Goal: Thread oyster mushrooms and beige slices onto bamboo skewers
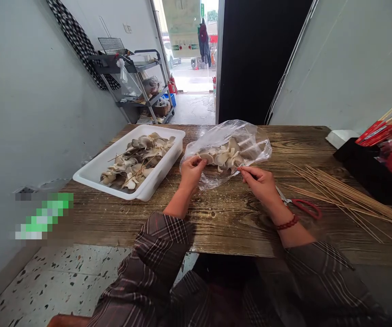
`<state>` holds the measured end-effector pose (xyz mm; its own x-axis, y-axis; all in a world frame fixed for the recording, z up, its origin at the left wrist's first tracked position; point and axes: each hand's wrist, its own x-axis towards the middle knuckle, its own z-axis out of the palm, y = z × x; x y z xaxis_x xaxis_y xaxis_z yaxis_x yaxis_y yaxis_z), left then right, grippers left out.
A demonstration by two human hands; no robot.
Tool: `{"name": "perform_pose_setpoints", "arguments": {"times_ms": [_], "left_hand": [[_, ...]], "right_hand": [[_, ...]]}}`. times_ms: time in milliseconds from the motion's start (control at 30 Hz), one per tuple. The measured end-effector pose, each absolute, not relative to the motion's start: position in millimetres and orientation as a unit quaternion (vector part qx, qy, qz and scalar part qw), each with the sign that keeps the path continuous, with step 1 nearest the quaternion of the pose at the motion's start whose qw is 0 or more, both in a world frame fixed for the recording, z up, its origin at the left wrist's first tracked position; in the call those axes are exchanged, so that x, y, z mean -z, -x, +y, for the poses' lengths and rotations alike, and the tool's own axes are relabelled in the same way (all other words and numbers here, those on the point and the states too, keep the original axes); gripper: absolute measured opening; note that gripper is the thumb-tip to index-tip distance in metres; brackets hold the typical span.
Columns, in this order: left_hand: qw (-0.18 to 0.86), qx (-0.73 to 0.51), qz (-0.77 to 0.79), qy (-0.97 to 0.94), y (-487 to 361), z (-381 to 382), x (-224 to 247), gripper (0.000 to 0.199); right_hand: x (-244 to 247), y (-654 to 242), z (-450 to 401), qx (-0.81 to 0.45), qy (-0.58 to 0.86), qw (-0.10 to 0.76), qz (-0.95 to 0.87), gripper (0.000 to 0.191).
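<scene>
My left hand point(192, 172) is closed, its thumb and fingers pinching a pale grey oyster mushroom point(207, 158) at the near edge of a clear plastic bag point(257, 152). More oyster mushrooms point(229, 156) lie in the bag's mouth, between both hands. At the bag's right side, my right hand point(259, 181) pinches what looks like a thin bamboo skewer, mostly hidden by the fingers. Left of the bag stands a white plastic tub point(162, 179) holding several oyster mushrooms, with thin skewers point(148, 161) among them.
Loose bamboo skewers point(349, 193) spread over the wooden table point(216, 227) at right. Red-handled scissors point(306, 207) lie beside my right wrist. A black holder point(361, 165) with red-wrapped chopsticks point(383, 125) stands at the right edge. Beyond the table is a grey cart point(141, 66).
</scene>
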<state>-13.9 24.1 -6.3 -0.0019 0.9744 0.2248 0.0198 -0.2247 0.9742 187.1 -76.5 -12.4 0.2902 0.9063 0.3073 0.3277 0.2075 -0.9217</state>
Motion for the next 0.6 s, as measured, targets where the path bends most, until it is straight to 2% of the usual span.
{"name": "perform_pose_setpoints", "arguments": {"times_ms": [133,333,500,600], "left_hand": [[0.513,-0.601,0.4,-0.464,17,23,2,0.019],[0.669,-0.569,0.343,-0.333,18,18,-6,0.025],[0.698,-0.553,0.348,-0.292,19,15,-12,0.023],[0.692,-0.555,0.356,-0.293,19,15,-12,0.024]], "right_hand": [[10,-184,-79,-0.282,0.564,0.542,-0.555,0.037],[8,-182,-83,-0.292,0.547,0.519,-0.588,0.032],[8,-182,-85,-0.3,0.542,0.476,-0.625,0.031],[9,-182,-84,-0.303,0.549,0.478,-0.615,0.033]]}}
